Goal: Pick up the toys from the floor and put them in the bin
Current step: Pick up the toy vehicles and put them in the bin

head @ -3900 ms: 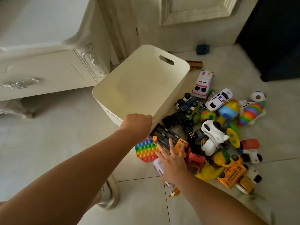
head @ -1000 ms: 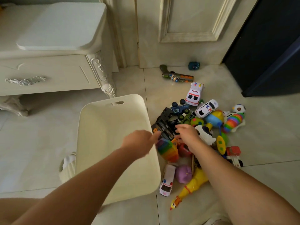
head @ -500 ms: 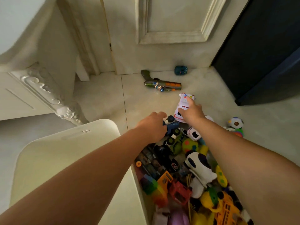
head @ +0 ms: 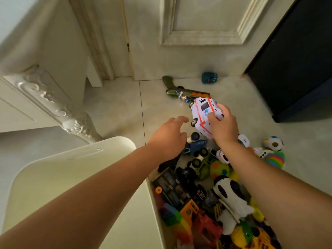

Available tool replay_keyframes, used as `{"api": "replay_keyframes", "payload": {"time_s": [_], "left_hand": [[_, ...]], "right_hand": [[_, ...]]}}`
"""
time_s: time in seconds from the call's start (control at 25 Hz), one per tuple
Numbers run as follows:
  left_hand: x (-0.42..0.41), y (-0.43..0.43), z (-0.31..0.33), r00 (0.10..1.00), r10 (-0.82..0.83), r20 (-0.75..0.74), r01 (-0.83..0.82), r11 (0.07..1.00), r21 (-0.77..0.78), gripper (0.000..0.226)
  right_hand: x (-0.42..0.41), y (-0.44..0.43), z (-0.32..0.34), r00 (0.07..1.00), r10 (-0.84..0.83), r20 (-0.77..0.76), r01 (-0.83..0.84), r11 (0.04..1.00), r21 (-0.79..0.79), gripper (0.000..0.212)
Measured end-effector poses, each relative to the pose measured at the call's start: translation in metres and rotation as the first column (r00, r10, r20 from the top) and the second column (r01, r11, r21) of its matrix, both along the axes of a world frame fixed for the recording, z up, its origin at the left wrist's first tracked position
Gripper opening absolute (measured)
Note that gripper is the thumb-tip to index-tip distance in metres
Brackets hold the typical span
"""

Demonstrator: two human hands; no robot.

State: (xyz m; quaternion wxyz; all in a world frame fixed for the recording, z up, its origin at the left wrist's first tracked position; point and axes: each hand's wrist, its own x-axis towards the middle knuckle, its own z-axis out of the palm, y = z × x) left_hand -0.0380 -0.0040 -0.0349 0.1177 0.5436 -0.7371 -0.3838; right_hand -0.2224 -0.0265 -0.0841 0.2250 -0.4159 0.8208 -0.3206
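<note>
- The right hand point(head: 223, 129) grasps the white ambulance point(head: 203, 114), thumb and fingers curled round its body; the toy sits tilted in that grip, at about one o'clock from the view's centre.
- The left hand point(head: 168, 141) holds nothing; its fingers are relaxed and point toward twelve o'clock. It hangs just over a blue toy car point(head: 196, 144), and whether it touches the car I cannot tell.
- The cream bin point(head: 53, 177) fills the seven o'clock corner under the left forearm; its right wall stands just beside the toy pile point(head: 172, 187).
- That pile lies on the tiled floor point(head: 116, 108) at five o'clock, with a green truck point(head: 202, 164), a white-and-black figure point(head: 231, 200) and a rainbow toy point(head: 275, 159) among it.
- A toy gun point(head: 185, 91) lies at eleven o'clock of the ambulance; a small teal toy point(head: 209, 77) sits beyond it, near the door.
</note>
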Motion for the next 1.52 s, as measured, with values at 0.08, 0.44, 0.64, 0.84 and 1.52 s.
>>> {"api": "replay_keyframes", "payload": {"time_s": [0.08,0.44,0.64,0.84,1.52], "left_hand": [[0.012,0.009,0.025,0.989,0.091,-0.116,-0.1,0.992,-0.073,0.046],[0.143,0.082,0.132,0.723,0.423,-0.546,-0.454,0.887,0.085,0.093],[0.223,0.15,0.126,0.876,0.372,-0.307,-0.295,0.917,0.27,0.097],[0.235,0.222,0.042,0.985,0.16,0.061,-0.17,0.897,0.407,0.092],[0.159,0.222,-0.009,0.937,-0.01,0.349,-0.114,0.936,0.333,0.034]], "right_hand": [[0.012,0.019,0.038,0.995,0.071,0.065,-0.064,0.992,-0.105,0.047],[0.106,0.132,0.192,0.783,0.513,0.352,-0.389,0.846,-0.365,0.046],[0.156,0.183,0.193,0.565,0.743,0.36,-0.765,0.634,-0.108,0.075],[0.185,0.213,0.13,0.421,0.837,0.35,-0.876,0.275,0.396,0.111],[0.196,0.227,0.078,0.446,0.865,0.229,-0.856,0.337,0.393,0.044]]}}
